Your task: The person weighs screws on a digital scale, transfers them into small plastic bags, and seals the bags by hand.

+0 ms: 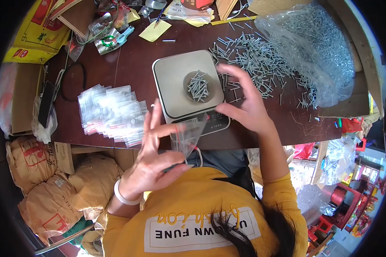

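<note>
My left hand (152, 147) is closed on a small clear plastic bag (188, 136) in front of the scale, the bag hanging from the fingers. My right hand (246, 103) is open at the right edge of the digital scale (171, 81), thumb and fingers apart around a round dish (211, 95). In that dish, on the scale's plate, lies a small heap of screws (197, 87). Left of the scale, clear bags with red edges (113, 113) lie fanned out and overlapping. A large pile of loose screws (257, 58) spreads behind and right of my right hand.
A big plastic bag of screws (324, 55) lies in a carton at the back right. Yellow paper (155, 31), one screw (169, 40) and light-blue scissors (123, 36) lie at the back. A dark phone-like object (46, 103) is at the left. Brown sacks (51, 201) stand below the table.
</note>
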Tool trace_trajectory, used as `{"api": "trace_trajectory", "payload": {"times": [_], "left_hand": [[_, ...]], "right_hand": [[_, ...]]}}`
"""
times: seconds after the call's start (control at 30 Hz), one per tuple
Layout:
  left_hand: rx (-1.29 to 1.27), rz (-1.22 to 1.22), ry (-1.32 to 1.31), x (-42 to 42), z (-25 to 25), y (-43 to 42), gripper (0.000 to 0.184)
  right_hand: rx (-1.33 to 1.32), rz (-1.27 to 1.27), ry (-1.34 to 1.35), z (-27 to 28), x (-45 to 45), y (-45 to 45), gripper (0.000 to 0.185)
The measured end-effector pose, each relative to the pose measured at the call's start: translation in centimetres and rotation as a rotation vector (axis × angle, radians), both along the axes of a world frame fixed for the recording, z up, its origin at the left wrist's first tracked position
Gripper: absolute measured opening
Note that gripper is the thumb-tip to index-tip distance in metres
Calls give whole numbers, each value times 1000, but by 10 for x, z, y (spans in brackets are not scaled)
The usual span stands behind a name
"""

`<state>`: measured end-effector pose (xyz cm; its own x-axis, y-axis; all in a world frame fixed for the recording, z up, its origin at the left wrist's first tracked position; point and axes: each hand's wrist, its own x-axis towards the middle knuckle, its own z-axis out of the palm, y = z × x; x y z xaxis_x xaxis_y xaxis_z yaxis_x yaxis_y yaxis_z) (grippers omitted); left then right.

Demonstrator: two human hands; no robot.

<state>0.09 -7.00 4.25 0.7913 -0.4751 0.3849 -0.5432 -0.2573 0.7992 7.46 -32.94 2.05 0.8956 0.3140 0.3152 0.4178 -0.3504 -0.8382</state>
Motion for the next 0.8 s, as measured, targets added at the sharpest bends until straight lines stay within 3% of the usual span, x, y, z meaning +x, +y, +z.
{"api": "trace_trajectory", "payload": {"times": [0.1, 0.23, 0.37, 0.47, 0.63, 0.8], "left_hand": [[-132, -16, 71, -3, -9, -5, 21], [-110, 101, 19, -4, -15, -9, 20], [-60, 165, 153, -1, -16, -11, 17], [-24, 197, 91, 4, -20, -18, 17], [-94, 208, -66, 5, -27, -33, 23], [-184, 237, -117, 7, -27, -44, 31]], "right_hand": [[-350, -13, -69, -12, 9, 10, 75], [-443, 36, -105, -28, 13, 20, 73], [321, 191, 355, -13, 10, 21, 63], [326, 404, 357, 14, 10, 18, 57], [-111, 448, 20, 53, 9, 36, 43], [-470, 341, -236, 80, -11, 51, 45]]}}
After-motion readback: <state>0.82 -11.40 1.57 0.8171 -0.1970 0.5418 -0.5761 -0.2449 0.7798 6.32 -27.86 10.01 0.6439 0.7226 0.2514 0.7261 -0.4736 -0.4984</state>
